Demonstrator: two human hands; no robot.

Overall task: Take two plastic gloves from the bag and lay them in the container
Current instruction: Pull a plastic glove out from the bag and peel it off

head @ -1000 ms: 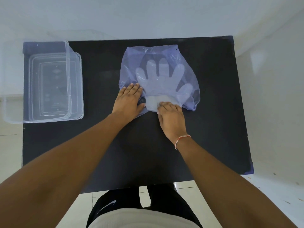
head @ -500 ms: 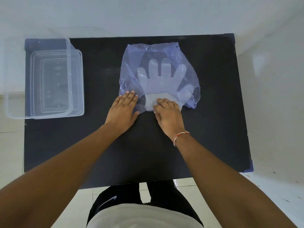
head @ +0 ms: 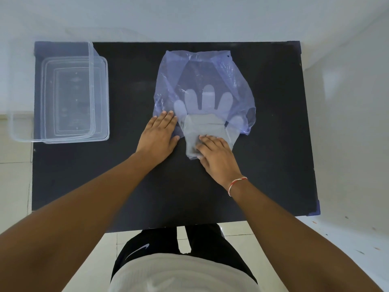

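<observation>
A thin bluish plastic bag (head: pixel 168 85) lies flat on the black table (head: pixel 134 186). Clear plastic gloves (head: pixel 207 100) show through it, fingers pointing away from me, and their cuff end (head: pixel 194 131) sticks out of the bag's near opening. My right hand (head: pixel 216 157) presses flat on the cuff, fingers on the plastic. My left hand (head: pixel 159 133) lies flat on the bag's near left edge, pinning it to the table. The clear rectangular container (head: pixel 101 98) stands at the table's far left; it looks like nothing is in it.
The container overhangs the table's left edge. A white wall runs behind the table and to the right. Pale floor tiles (head: pixel 273 234) and my own legs show below the near edge. Bare black tabletop lies between the container and the bag.
My right hand has slid toward me, dragging the gloves' cuff out of the bag; the glove fingers now sit lower inside it. My left hand stayed on the bag's edge.
</observation>
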